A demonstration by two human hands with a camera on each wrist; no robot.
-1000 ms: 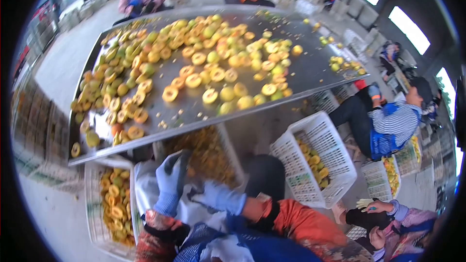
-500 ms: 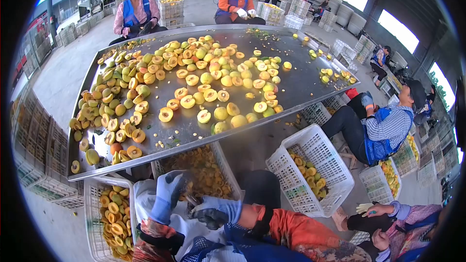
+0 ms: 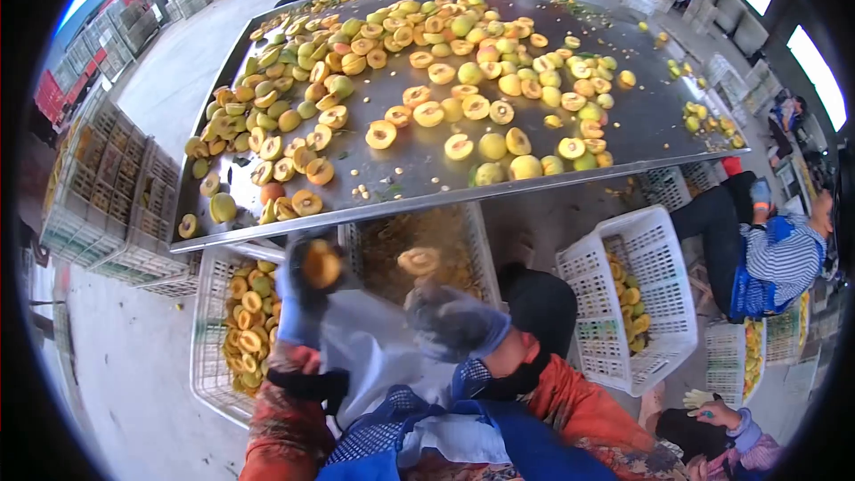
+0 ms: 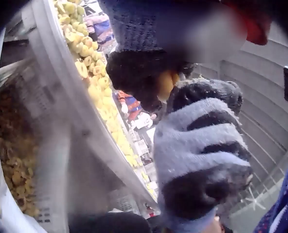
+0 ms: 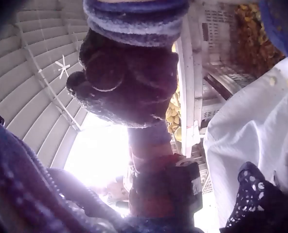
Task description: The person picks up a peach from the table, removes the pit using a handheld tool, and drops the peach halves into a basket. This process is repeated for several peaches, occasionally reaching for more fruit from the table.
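Observation:
In the head view my gloved left hand (image 3: 303, 298) is raised by the table's near edge and grips a cut yellow peach half (image 3: 321, 264), its hollow side facing up. My gloved right hand (image 3: 452, 321) is blurred, over the white cloth on my lap (image 3: 383, 338). A blurred peach half (image 3: 419, 260) shows just beyond its fingertips, over a crate of fruit pieces (image 3: 485, 249). In the left wrist view the right hand (image 4: 202, 150) has its fingers curled in a fist, with no fruit visible in it. The right wrist view shows it dark from behind.
A metal table (image 3: 338, 160) bears many peach halves. Another crate of halves (image 3: 209, 338) stands at my left, and a white crate (image 3: 659, 303) at my right. Several people sit around, one beside the right crate (image 3: 784, 249).
The hands, close together half a second ago, have moved apart. The left hand now shows a peach half, and another half appears beyond the right fingertips. The head view has shifted.

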